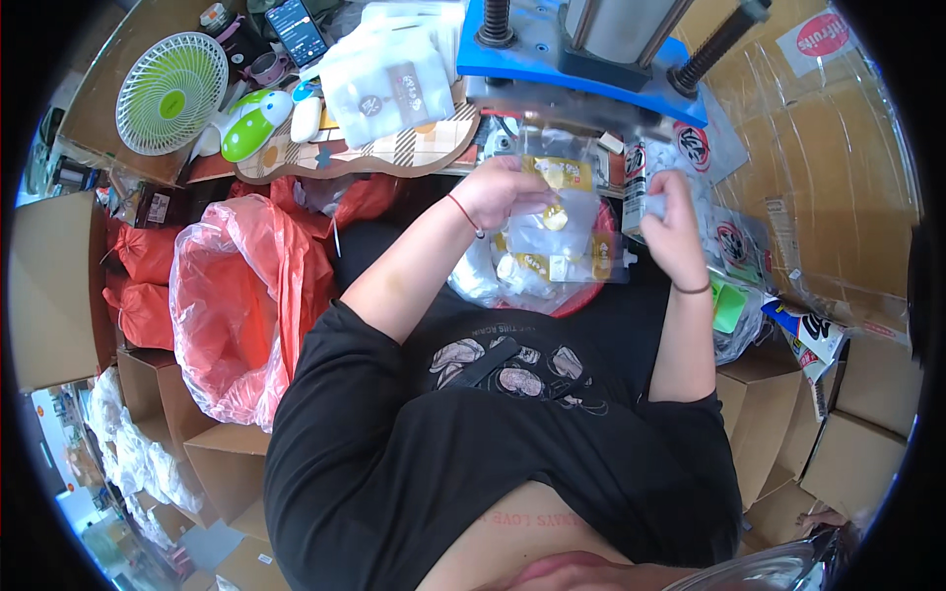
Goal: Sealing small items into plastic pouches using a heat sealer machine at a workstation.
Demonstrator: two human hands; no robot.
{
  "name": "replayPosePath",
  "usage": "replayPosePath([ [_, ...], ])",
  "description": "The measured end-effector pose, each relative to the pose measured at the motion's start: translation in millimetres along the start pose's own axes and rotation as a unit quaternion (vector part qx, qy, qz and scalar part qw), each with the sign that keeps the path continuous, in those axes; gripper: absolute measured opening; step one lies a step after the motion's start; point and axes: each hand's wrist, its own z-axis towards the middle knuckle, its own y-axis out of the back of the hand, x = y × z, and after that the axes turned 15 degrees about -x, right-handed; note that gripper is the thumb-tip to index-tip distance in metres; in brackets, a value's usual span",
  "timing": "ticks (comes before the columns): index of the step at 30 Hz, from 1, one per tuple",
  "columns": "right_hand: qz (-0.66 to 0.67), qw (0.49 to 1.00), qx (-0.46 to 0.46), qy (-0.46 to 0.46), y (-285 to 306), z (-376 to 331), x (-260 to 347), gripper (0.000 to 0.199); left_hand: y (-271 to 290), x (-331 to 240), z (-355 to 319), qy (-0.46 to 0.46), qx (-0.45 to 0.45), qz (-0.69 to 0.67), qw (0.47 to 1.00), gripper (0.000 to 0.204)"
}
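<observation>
My left hand grips the left edge of a clear plastic pouch with yellow labels and small white and yellow items inside. My right hand holds the pouch's right edge, so the pouch hangs stretched between both hands. A thin red string circles my left wrist and a dark band my right. Below the pouch sits a red basin filled with more small white packets. Just beyond my hands stands a blue press machine with metal posts.
A stack of white pouches lies on a patterned board at the back. A small white and green fan, a phone and a green mouse-shaped gadget sit left. Red plastic bags and cardboard boxes surround my seat.
</observation>
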Motion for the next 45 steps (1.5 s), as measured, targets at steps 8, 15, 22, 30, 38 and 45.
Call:
replayPosePath([
  [8,0.0,0.984,0.142,-0.109,14.4,-4.3,25.0,0.023,68.4,-52.0,8.9,-0.627,-0.449,0.432,0.468,0.048],
  [15,0.006,0.997,0.062,-0.038,-5.4,-10.1,28.1,0.023,89.8,-12.6,-33.1,-0.469,-0.302,0.617,0.556,0.038],
  [22,0.069,0.992,0.085,0.066,-38.9,14.5,60.0,0.024,37.7,6.7,-48.3,-0.326,-0.135,0.346,0.869,0.021],
  [30,0.051,0.998,0.023,0.0,-34.2,33.4,58.2,0.023,-19.4,29.6,-60.0,-0.104,0.036,0.146,0.983,0.019],
  [38,-0.038,0.996,0.048,0.058,-1.5,34.6,12.4,0.02,-21.5,28.6,-49.8,-0.005,0.078,0.047,0.996,0.023],
  [45,-0.33,0.937,0.116,-0.02,10.9,14.9,-37.1,0.029,-6.6,-5.7,-9.6,-0.016,0.007,0.016,1.0,0.032],
])
